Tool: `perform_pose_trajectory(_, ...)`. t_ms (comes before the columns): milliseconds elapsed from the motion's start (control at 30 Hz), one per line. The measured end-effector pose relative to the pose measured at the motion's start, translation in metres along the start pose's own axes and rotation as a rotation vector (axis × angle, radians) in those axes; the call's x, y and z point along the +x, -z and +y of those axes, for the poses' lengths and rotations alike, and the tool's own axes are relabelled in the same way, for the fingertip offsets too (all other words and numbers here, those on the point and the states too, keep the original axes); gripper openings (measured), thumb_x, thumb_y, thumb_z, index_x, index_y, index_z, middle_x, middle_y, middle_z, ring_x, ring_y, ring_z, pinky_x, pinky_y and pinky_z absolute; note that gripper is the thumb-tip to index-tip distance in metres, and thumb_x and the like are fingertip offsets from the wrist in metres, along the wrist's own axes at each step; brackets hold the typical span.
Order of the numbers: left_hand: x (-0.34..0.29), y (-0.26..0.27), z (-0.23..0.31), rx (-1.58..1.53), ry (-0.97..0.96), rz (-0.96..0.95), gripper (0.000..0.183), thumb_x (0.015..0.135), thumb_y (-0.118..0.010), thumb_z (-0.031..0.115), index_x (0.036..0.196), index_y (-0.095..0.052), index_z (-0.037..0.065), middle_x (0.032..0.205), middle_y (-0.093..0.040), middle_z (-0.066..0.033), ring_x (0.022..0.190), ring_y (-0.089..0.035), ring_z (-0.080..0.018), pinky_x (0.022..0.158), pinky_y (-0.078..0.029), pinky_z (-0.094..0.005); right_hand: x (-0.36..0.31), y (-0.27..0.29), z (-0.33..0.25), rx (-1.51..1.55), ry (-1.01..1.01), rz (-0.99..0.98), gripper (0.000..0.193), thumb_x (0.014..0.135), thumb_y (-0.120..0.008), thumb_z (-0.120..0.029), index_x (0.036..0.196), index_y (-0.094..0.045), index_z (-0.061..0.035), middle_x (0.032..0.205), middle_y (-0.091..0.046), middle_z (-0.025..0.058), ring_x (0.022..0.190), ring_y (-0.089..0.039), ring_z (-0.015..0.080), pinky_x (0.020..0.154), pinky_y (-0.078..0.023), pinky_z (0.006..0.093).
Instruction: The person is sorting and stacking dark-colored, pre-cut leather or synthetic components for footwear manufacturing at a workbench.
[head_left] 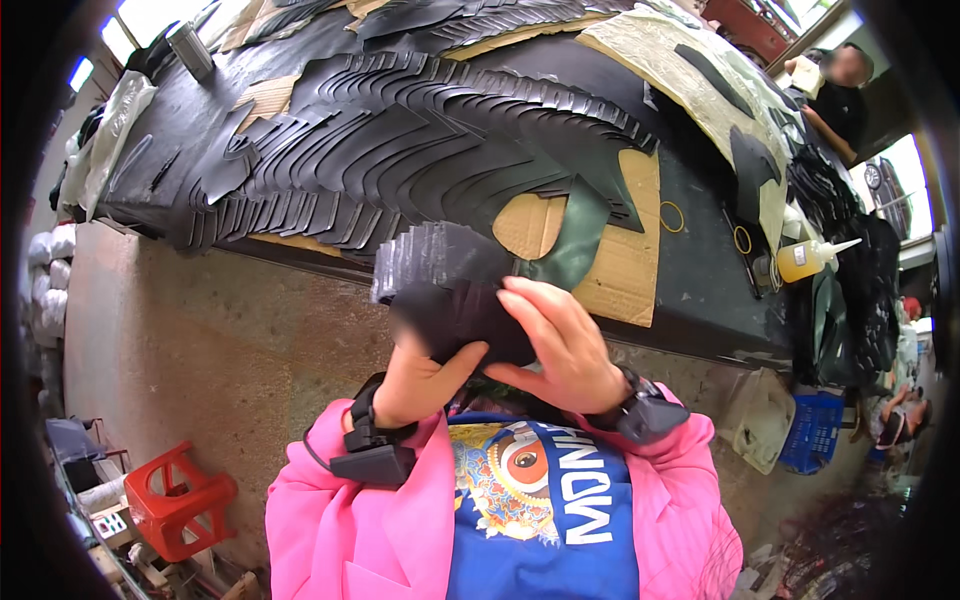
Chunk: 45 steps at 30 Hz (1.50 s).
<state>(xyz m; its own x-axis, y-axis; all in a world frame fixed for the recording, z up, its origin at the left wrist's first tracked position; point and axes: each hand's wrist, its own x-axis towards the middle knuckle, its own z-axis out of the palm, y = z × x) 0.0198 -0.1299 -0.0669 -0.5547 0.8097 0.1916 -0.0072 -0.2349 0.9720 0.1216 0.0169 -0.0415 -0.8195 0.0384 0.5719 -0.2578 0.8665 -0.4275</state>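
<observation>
In front of my chest I hold a fanned stack of black leather-like cut pieces [440, 265] between both hands. My left hand [415, 378] grips its near left side, the thumb lying across the lower edge. On the right side my right hand [560, 345] is closed round the stack, fingers on top and thumb below. Just beyond it, a dark green shiny piece [580, 235] lies on a cardboard sheet [625, 275]. Long overlapping rows of black cut pieces [400, 150] spread over the dark table [710, 310] behind.
A bottle of yellow liquid with a pointed nozzle [800, 260] sits at the table's right. Yellow rings [672, 216] lie near it. On the floor are a red plastic stool [180, 500] and a blue crate [812, 432]. Another person [840, 100] is at the far right.
</observation>
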Motion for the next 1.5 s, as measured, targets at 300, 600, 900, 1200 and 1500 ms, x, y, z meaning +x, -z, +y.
perform_pose_trajectory(300, -0.002, 0.000, -0.015, -0.049, 0.060, 0.051, 0.036, 0.079, -0.058, -0.004, 0.114, -0.049, -0.002, 0.106, -0.056, -0.0075, 0.097, -0.052, -0.0132, 0.086, -0.042, -0.0272, -0.007, -0.020, 0.001, 0.264, -0.180, -0.109, 0.074, 0.063, -0.074, -0.013, 0.126, -0.039, 0.0021, 0.119, -0.045, 0.0195, 0.108, -0.048, 0.0331, 0.091, -0.040, 0.0363)
perform_pose_trajectory(600, -0.002, 0.004, -0.017, -0.016, 0.052, 0.061, 0.032, 0.078, -0.060, -0.003, 0.109, -0.052, -0.001, 0.103, -0.057, -0.0058, 0.093, -0.053, -0.0121, 0.083, -0.043, -0.0262, -0.005, -0.018, 0.005, 0.260, -0.184, -0.176, 0.064, 0.066, -0.062, -0.004, 0.125, -0.039, 0.0034, 0.113, -0.045, 0.0186, 0.105, -0.045, 0.0338, 0.090, -0.039, 0.0371)
perform_pose_trajectory(900, -0.002, 0.004, -0.022, 0.000, -0.001, 0.103, 0.031, 0.077, -0.059, -0.005, 0.107, -0.054, -0.001, 0.100, -0.058, -0.0042, 0.092, -0.054, -0.0119, 0.082, -0.043, -0.0264, -0.007, -0.022, 0.002, 0.254, -0.152, -0.033, 0.054, 0.065, -0.057, 0.002, 0.119, -0.046, 0.0032, 0.106, -0.054, 0.0186, 0.093, -0.054, 0.0332, 0.085, -0.044, 0.0377)
perform_pose_trajectory(1200, -0.015, 0.039, -0.010, 0.541, -0.227, -0.119, 0.026, 0.068, -0.060, -0.002, 0.094, -0.060, 0.000, 0.100, -0.059, -0.0156, 0.089, -0.057, -0.0329, 0.077, -0.046, -0.0315, 0.037, 0.053, 0.043, -0.008, -0.122, -0.031, 0.025, 0.068, -0.053, 0.002, 0.091, -0.060, -0.0039, 0.075, -0.055, 0.0089, 0.065, -0.056, 0.0267, 0.063, -0.046, 0.0353)
perform_pose_trajectory(1500, 0.003, 0.041, -0.003, 0.748, -0.317, -0.566, 0.038, 0.055, -0.060, -0.005, 0.091, -0.058, 0.006, 0.113, -0.050, -0.0122, 0.076, -0.060, -0.0227, 0.065, -0.050, -0.0323, 0.031, 0.011, 0.086, 0.479, -0.430, -0.497, 0.013, 0.079, -0.063, -0.008, 0.086, -0.056, 0.0011, 0.071, -0.058, 0.0071, 0.067, -0.053, 0.0122, 0.063, -0.044, 0.0263)
